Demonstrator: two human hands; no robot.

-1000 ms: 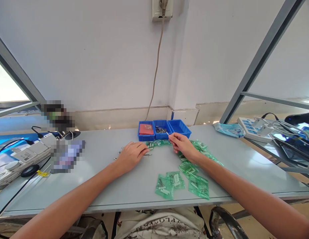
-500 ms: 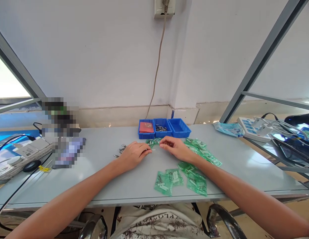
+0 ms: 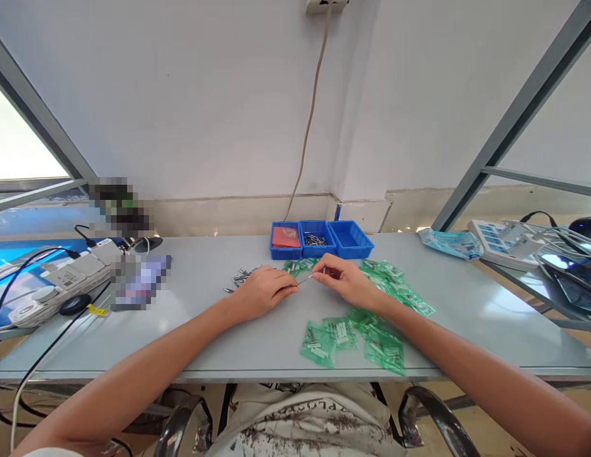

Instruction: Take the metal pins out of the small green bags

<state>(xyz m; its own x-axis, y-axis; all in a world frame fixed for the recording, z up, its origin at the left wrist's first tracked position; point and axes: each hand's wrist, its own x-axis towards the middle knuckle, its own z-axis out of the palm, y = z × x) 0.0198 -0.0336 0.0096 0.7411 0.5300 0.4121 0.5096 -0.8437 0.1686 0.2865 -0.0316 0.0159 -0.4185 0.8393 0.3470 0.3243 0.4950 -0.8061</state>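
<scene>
My left hand rests on the grey table, its fingers curled around a thin metal pin whose tip pokes out to the right. My right hand hovers close beside it, thumb and forefinger pinched on a small metal pin. The two hands almost meet at the pin tips. Several loose metal pins lie just left of my left hand. Several small green plastic bags lie scattered under and right of my right arm.
Three joined blue bins stand at the table's back: one holds a red item, the middle one metal pins. Boxes and cables lie at the left, a power strip and wires at the right. A cord hangs down the wall.
My right hand came back from the middle blue bin with a pin and moved left toward my left hand. The camera shifted slightly left and down.
</scene>
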